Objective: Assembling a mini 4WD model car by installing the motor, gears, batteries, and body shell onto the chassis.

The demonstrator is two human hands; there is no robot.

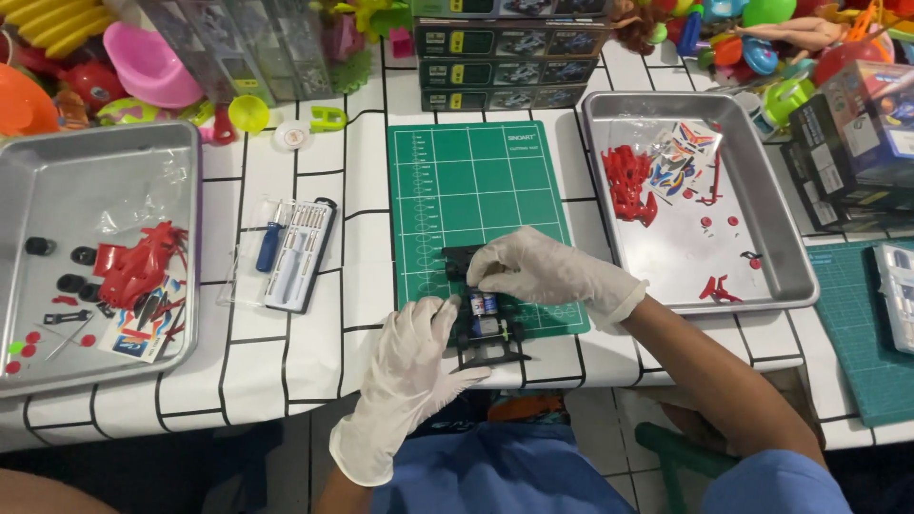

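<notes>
Two hands in white disposable gloves, the left hand (405,366) and the right hand (547,271), meet on one black toy car chassis (484,319) at the table's six o'clock. One green gridded cutting mat (457,190) lies at centre. Two shallow metal trays: the left steel tray (57,181) at nine o'clock, the right steel tray (762,209) at three. One clear-lidded screwdriver set (290,252) lies between mat and left tray. Three flat dark model-kit boxes (509,69) are stacked at twelve o'clock.
</notes>
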